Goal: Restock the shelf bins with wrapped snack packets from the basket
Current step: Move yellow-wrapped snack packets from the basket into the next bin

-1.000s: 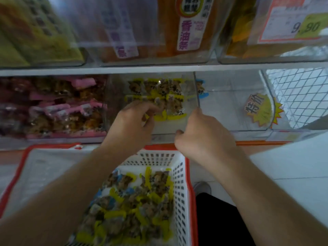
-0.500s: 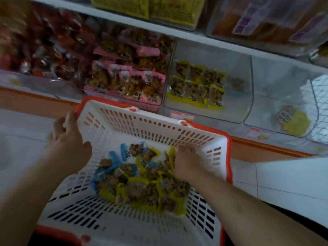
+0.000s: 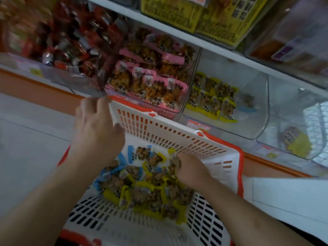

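A white plastic basket (image 3: pixel 177 139) with a red rim sits below the shelf and holds a heap of yellow and blue wrapped snack packets (image 3: pixel 142 190). My left hand (image 3: pixel 95 132) grips the basket's far left rim corner, fingers curled over the edge. My right hand (image 3: pixel 190 169) is down in the heap, its fingers curled into the yellow packets at the pile's right side; the fingertips are hidden. On the shelf, a clear bin (image 3: pixel 248 103) holds a couple of rows of yellow packets (image 3: pixel 213 98).
A bin of pink packets (image 3: pixel 152 82) stands left of the yellow bin, and a bin of red wrapped sweets (image 3: pixel 58 45) further left. A nearly bare bin with a yellow star sticker (image 3: pixel 298 144) is on the right. Yellow boxes (image 3: pixel 195 11) sit on the upper shelf.
Both hands left the yellow bin and dropped to the basket. My left hand has shifted along the rim to the far corner; my right hand stays buried in the packets. The view swung left.
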The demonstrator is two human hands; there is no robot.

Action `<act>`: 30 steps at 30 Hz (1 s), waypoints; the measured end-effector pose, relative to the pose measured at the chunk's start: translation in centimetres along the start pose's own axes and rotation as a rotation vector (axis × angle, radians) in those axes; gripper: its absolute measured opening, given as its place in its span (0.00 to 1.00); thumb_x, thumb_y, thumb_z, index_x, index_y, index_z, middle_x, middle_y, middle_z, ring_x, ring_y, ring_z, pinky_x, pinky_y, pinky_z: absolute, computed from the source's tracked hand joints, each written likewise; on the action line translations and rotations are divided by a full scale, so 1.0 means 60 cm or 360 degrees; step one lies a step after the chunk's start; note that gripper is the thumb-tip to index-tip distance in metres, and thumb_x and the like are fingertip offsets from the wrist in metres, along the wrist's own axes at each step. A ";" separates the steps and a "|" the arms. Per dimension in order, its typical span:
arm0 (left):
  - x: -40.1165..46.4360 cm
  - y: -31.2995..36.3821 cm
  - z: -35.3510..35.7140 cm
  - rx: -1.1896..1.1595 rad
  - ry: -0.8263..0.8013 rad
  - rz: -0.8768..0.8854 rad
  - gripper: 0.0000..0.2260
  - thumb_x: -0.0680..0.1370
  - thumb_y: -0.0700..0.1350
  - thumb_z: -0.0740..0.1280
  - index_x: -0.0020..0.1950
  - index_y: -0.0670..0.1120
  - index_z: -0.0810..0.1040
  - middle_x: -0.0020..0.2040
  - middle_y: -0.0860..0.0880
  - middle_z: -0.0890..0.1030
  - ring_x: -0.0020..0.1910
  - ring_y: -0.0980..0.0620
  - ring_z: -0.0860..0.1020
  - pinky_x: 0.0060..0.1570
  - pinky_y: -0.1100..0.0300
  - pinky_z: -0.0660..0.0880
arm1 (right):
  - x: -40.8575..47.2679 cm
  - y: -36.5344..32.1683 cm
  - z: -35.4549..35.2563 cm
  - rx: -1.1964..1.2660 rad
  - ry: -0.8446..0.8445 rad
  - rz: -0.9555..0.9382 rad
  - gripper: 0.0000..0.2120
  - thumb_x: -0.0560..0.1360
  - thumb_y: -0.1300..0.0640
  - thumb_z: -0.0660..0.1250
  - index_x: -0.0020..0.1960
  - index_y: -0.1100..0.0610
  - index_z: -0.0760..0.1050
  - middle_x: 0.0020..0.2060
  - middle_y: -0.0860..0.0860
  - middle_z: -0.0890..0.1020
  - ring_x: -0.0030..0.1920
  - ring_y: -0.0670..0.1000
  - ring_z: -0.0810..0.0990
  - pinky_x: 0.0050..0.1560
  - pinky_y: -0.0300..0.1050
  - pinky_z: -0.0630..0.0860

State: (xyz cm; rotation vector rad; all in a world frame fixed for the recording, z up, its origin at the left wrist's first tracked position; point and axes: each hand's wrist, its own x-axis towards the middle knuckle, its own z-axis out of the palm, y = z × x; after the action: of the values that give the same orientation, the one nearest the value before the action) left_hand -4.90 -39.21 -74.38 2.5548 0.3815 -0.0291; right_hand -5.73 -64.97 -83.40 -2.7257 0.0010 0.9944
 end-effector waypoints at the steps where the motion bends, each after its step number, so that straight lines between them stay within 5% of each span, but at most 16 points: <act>1: -0.003 0.015 -0.003 -0.0090 -0.0054 0.0015 0.14 0.80 0.46 0.67 0.66 0.50 0.73 0.62 0.48 0.77 0.60 0.45 0.78 0.57 0.48 0.78 | -0.015 -0.015 -0.025 0.0107 0.0039 -0.0076 0.05 0.82 0.54 0.67 0.47 0.50 0.75 0.42 0.49 0.79 0.44 0.52 0.79 0.42 0.46 0.77; 2: -0.004 0.030 -0.005 -0.0191 -0.0204 -0.0044 0.07 0.82 0.51 0.65 0.58 0.51 0.78 0.53 0.51 0.83 0.50 0.47 0.82 0.48 0.49 0.82 | -0.032 -0.031 -0.051 0.0176 0.0086 -0.0165 0.08 0.82 0.53 0.68 0.45 0.47 0.75 0.40 0.47 0.77 0.43 0.51 0.78 0.38 0.44 0.73; 3: -0.007 0.046 -0.005 -0.0345 -0.0395 -0.0148 0.11 0.83 0.55 0.64 0.52 0.51 0.81 0.45 0.52 0.85 0.43 0.48 0.84 0.42 0.48 0.84 | -0.051 -0.044 -0.073 0.0165 0.0190 -0.0279 0.09 0.82 0.52 0.70 0.45 0.43 0.74 0.41 0.45 0.76 0.44 0.51 0.77 0.38 0.43 0.72; 4: -0.011 0.059 -0.003 -0.0584 -0.0567 -0.0299 0.15 0.83 0.59 0.64 0.48 0.50 0.83 0.41 0.51 0.87 0.39 0.47 0.86 0.41 0.46 0.85 | -0.073 -0.057 -0.091 0.0092 0.0314 -0.0377 0.06 0.81 0.50 0.71 0.50 0.39 0.77 0.45 0.44 0.76 0.48 0.51 0.77 0.41 0.44 0.74; 6: -0.019 0.088 0.000 -0.1122 -0.0821 -0.0583 0.18 0.80 0.62 0.68 0.51 0.48 0.84 0.42 0.49 0.88 0.39 0.46 0.87 0.42 0.46 0.85 | -0.109 -0.069 -0.111 -0.0144 0.0600 -0.0542 0.21 0.80 0.49 0.74 0.71 0.40 0.76 0.52 0.45 0.73 0.55 0.51 0.75 0.50 0.48 0.79; 10: -0.019 0.109 0.011 -0.1581 -0.0875 -0.0554 0.07 0.81 0.44 0.71 0.53 0.41 0.86 0.47 0.37 0.87 0.45 0.41 0.88 0.47 0.48 0.85 | -0.124 -0.066 -0.131 0.0097 0.0825 -0.0703 0.32 0.75 0.61 0.79 0.75 0.45 0.75 0.53 0.46 0.68 0.57 0.51 0.70 0.51 0.52 0.77; 14: -0.008 0.102 0.025 -0.1724 -0.0764 -0.0522 0.07 0.80 0.34 0.69 0.57 0.38 0.83 0.47 0.35 0.86 0.47 0.40 0.87 0.43 0.57 0.84 | -0.108 -0.054 -0.183 0.0524 0.0477 -0.0626 0.31 0.77 0.49 0.78 0.75 0.36 0.68 0.69 0.37 0.63 0.75 0.44 0.63 0.71 0.48 0.69; 17: 0.002 0.104 0.028 -0.1877 -0.0718 -0.0593 0.08 0.79 0.33 0.69 0.58 0.37 0.81 0.48 0.36 0.87 0.48 0.40 0.87 0.44 0.58 0.84 | -0.097 -0.052 -0.215 0.1132 0.0302 -0.0299 0.25 0.77 0.41 0.75 0.69 0.32 0.67 0.66 0.31 0.71 0.65 0.36 0.75 0.64 0.45 0.75; 21: 0.013 0.108 0.039 -0.1970 -0.0719 -0.0624 0.11 0.76 0.33 0.71 0.59 0.36 0.80 0.52 0.37 0.86 0.51 0.40 0.87 0.50 0.52 0.85 | -0.065 -0.055 -0.224 0.1639 0.0148 -0.0155 0.16 0.78 0.47 0.76 0.62 0.42 0.74 0.53 0.42 0.86 0.48 0.38 0.86 0.42 0.35 0.81; 26: -0.010 0.132 0.071 -0.1557 -0.0866 -0.0496 0.09 0.74 0.40 0.77 0.46 0.37 0.79 0.43 0.39 0.84 0.47 0.37 0.86 0.47 0.42 0.85 | -0.044 -0.047 -0.216 0.1713 0.0277 -0.0200 0.09 0.77 0.53 0.78 0.54 0.46 0.80 0.49 0.47 0.87 0.49 0.47 0.87 0.56 0.54 0.84; 30: -0.018 0.140 0.081 -0.1462 -0.0951 -0.0402 0.07 0.70 0.46 0.79 0.44 0.48 0.84 0.40 0.42 0.86 0.42 0.41 0.86 0.43 0.46 0.85 | -0.039 -0.034 -0.221 0.1608 0.0205 -0.0272 0.13 0.74 0.56 0.82 0.52 0.46 0.80 0.48 0.47 0.88 0.48 0.49 0.88 0.54 0.53 0.85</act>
State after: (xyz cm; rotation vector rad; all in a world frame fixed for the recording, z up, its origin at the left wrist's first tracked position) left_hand -3.33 -48.84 -74.01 1.4878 0.3594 -0.5590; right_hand 1.06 -66.15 -71.64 -1.8079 0.2238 0.5339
